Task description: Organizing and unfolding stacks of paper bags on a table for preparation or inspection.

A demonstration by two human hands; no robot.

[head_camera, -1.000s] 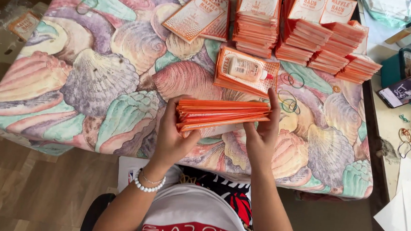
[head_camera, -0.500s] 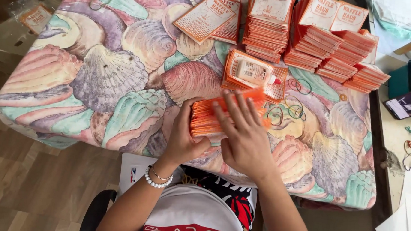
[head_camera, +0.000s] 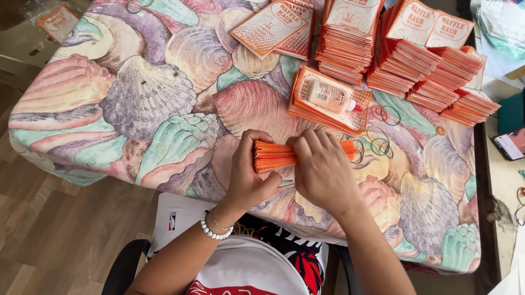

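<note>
Near the table's point(head_camera: 67, 156) front edge, our left hand point(head_camera: 246, 179) and right hand point(head_camera: 323, 171) clench the orange packet bundle point(head_camera: 274, 155); a loosened grip could let it fan apart.

The left part of the shell-print tablecloth point(head_camera: 129, 100) lies open for passing. Ahead and right, stacked orange packets point(head_camera: 396, 47), a small bottle point(head_camera: 329, 96) and loose rubber bands point(head_camera: 381, 141) crowd the way.
</note>
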